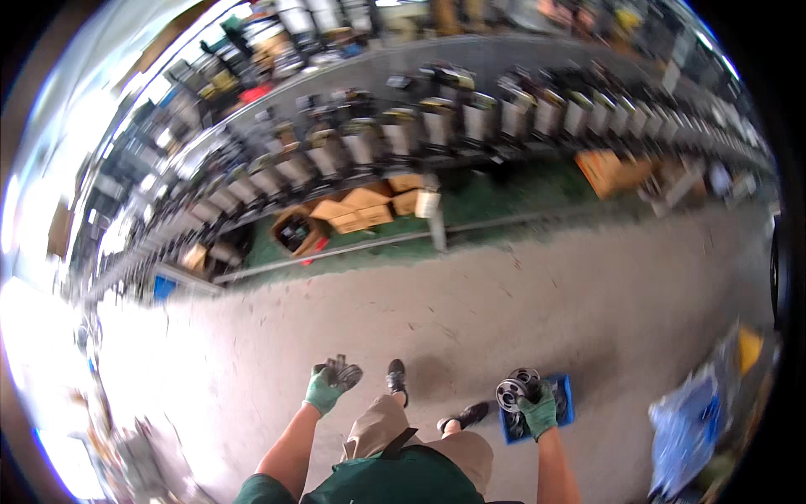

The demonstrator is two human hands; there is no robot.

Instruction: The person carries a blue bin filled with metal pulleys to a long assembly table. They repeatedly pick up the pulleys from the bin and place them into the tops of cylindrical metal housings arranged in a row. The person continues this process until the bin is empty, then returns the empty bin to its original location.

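My left hand [323, 390], in a green glove, is closed around a dark grey metal part [343, 372] whose outline is irregular and blurred. Out to the right, my right hand [541, 409] wears the same kind of glove, its fingers curled at round silver metal discs [511, 393] with holes in them. Two of these discs show, one partly behind the other. Beneath that hand is a blue plastic crate [567, 399] with dark pieces inside, partly hidden by the glove and discs.
A long conveyor line [478, 126] carrying many upright metal units curves across the far side. Under it sit cardboard boxes [361, 210], an open carton [295, 233] of dark parts and a low rail [361, 245]. Blue plastic wrapping [688, 420] lies at the right. My feet stand on grey floor [336, 311].
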